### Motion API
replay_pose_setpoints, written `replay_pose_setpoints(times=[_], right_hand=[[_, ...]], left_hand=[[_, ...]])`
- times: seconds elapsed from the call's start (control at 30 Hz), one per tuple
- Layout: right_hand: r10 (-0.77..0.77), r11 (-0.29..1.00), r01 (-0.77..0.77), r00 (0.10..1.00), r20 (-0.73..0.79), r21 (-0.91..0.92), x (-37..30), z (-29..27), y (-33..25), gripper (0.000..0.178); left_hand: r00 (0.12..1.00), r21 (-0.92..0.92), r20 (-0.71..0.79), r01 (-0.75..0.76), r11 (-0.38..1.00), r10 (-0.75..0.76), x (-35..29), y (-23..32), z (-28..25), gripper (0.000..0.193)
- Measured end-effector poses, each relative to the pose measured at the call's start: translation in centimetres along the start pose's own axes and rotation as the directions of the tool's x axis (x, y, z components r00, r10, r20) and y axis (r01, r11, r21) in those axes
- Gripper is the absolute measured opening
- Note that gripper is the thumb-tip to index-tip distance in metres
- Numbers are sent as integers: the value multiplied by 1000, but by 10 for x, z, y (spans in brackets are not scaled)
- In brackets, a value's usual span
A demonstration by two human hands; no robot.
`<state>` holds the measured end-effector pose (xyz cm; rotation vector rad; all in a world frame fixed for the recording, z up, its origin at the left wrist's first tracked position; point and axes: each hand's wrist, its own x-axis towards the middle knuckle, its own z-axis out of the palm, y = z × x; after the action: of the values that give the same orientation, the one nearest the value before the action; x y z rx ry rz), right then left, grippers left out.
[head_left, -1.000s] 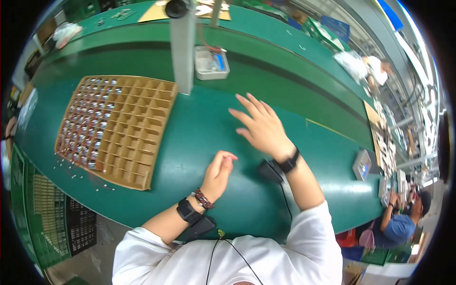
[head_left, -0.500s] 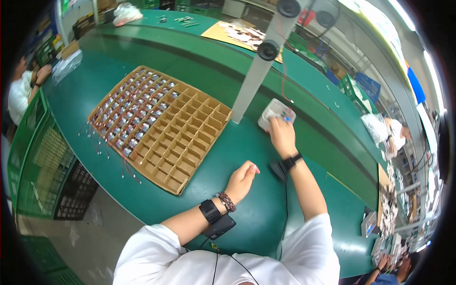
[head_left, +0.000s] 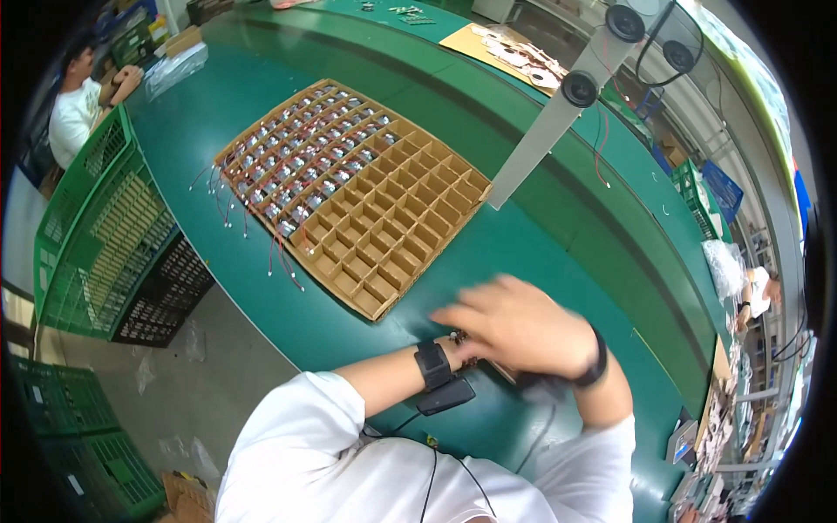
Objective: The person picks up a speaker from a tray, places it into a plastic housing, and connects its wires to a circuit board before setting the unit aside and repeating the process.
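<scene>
My right hand is over my left hand, just in front of the divided cardboard tray. It is smeared by motion, so whether it holds anything does not show. The right hand and wrist cover most of my left hand, whose fingers are hidden. Below the right palm a thin pale edge peeks out; its kind cannot be made out. On the left side of the cardboard tray, small metal motor-like parts with red and dark wires fill the cells. Cells on its right side hold nothing.
A grey post with round black lenses rises behind the tray's right corner. Green and black crates stand at the left edge, near a seated person. Flat pale parts lie on yellow board at the back. A plastic bag sits far right.
My right hand has come back from the small white box towards my body and over my left hand. The box no longer shows where it stood. The whole view has shifted.
</scene>
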<state>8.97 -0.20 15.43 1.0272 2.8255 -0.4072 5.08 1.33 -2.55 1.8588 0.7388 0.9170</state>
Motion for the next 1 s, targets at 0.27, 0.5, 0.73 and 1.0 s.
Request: replay_pose_setpoints(times=[0.27,0.5,0.73,1.0], right_hand=[[357,933,-246,716,-599,262,203,28,158,21],[332,942,-203,674,-660,266,227,37,181,10],[290,896,204,402,-869,394,154,-6,154,8],[515,634,380,441,-735,673,-14,27,54,15]], left_hand=[[918,117,-48,-386,915,394,8,-5,19,38],[978,29,161,-142,989,136,1,-10,8,33],[980,-200,-87,-196,960,182,4,21,9,27],[990,-559,-84,48,828,-114,-2,13,-4,17]])
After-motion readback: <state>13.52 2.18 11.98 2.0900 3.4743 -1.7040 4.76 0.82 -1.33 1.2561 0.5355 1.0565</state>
